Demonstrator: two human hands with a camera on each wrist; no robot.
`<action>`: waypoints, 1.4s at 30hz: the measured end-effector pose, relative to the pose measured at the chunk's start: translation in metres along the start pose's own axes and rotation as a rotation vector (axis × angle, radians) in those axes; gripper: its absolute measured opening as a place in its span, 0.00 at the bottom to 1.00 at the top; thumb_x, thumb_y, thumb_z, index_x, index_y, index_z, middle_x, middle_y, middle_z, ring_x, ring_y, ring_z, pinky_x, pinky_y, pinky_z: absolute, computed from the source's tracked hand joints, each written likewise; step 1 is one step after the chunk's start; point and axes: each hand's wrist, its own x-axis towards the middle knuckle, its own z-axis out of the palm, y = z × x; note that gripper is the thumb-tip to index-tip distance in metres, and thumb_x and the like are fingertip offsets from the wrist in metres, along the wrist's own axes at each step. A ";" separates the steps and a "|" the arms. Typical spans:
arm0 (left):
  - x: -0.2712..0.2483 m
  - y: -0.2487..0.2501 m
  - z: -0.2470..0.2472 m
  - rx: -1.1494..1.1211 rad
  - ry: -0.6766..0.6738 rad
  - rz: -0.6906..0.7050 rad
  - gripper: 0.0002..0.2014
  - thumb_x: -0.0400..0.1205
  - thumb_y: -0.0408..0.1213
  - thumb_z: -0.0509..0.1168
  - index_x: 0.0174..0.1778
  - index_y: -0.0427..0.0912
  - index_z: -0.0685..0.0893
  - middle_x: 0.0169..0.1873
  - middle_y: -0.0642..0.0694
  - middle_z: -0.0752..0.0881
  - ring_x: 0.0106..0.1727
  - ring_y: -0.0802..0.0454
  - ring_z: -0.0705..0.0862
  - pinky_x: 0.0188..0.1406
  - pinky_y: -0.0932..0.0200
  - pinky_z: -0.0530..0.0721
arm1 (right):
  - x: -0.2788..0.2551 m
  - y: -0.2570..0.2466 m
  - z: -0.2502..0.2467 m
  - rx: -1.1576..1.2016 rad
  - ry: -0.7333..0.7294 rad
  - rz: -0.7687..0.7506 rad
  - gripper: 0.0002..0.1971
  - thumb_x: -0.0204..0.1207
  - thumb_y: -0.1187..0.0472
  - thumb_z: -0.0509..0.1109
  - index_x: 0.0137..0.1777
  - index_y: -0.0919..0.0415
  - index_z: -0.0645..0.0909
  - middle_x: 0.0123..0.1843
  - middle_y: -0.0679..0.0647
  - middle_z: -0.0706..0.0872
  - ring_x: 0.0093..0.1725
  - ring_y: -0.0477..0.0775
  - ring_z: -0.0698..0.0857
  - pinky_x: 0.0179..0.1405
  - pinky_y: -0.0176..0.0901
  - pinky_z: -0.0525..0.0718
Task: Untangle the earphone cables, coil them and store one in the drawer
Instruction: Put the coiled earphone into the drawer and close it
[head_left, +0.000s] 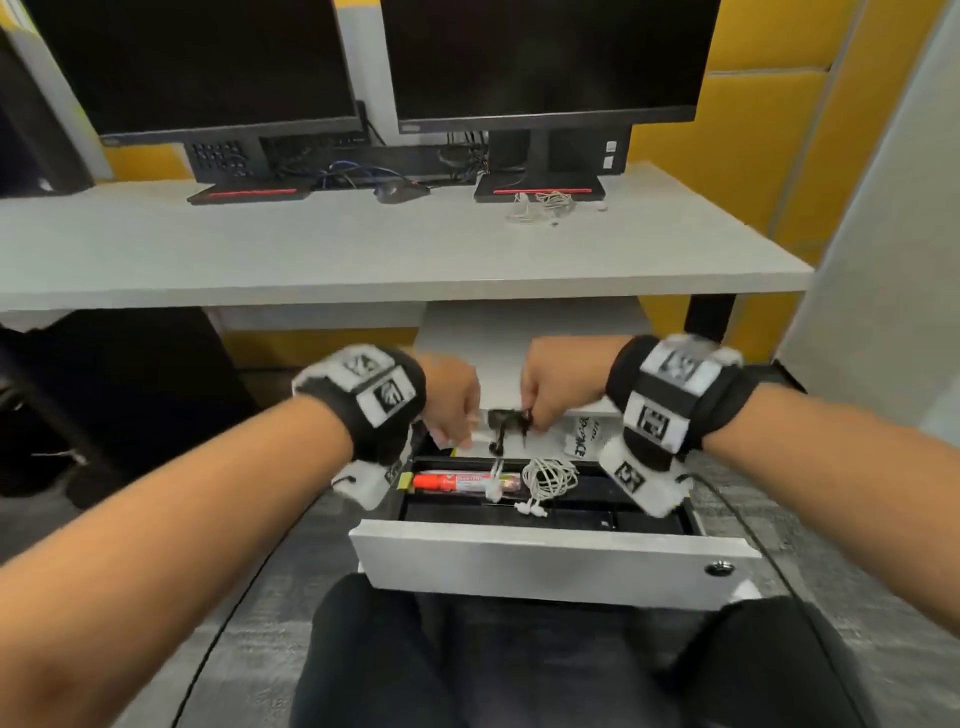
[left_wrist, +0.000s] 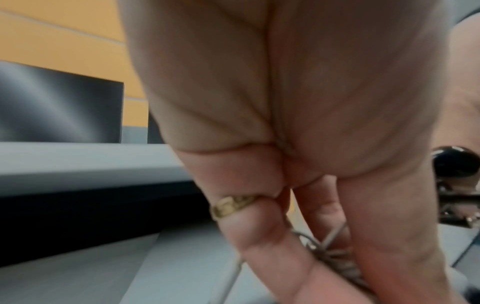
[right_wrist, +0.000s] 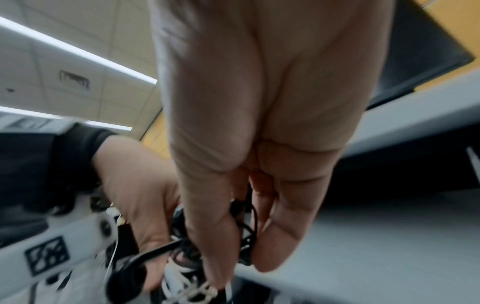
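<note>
Grey bench (head_left: 363, 249) against yellow wall (head_left: 753, 130) (two dark monitors (head_left: 545, 57)); both hands (head_left: 454, 400) pinching black earphone cable (head_left: 506, 421) above open drawer (head_left: 545, 564).

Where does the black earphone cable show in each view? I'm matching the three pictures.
Head: thin black earphone cable at centre, between both hands above the open drawer.
Left wrist: cannot tell; only a pale cable shows by the fingers.
Right wrist: lower centre, in the right hand's grip.
Shared landmark: black monitor.
</note>
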 end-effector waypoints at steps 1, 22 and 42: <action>0.002 -0.001 0.013 0.003 -0.037 -0.007 0.09 0.78 0.45 0.73 0.43 0.43 0.87 0.42 0.50 0.91 0.43 0.56 0.89 0.44 0.62 0.82 | 0.005 -0.003 0.015 -0.001 -0.032 -0.014 0.06 0.69 0.61 0.81 0.43 0.61 0.91 0.39 0.52 0.91 0.30 0.43 0.80 0.27 0.31 0.74; 0.034 -0.028 0.075 0.197 -0.412 0.008 0.10 0.79 0.38 0.67 0.55 0.43 0.86 0.41 0.46 0.87 0.34 0.54 0.80 0.28 0.66 0.78 | 0.055 -0.023 0.084 -0.368 -0.491 -0.134 0.14 0.73 0.62 0.77 0.59 0.60 0.88 0.43 0.51 0.85 0.44 0.51 0.80 0.34 0.37 0.77; 0.023 -0.015 -0.135 -0.188 0.277 0.091 0.10 0.82 0.46 0.68 0.56 0.49 0.86 0.45 0.51 0.88 0.43 0.58 0.86 0.48 0.62 0.85 | 0.026 0.041 -0.127 -0.060 0.068 0.139 0.08 0.79 0.63 0.71 0.54 0.53 0.88 0.49 0.50 0.90 0.42 0.44 0.86 0.40 0.36 0.84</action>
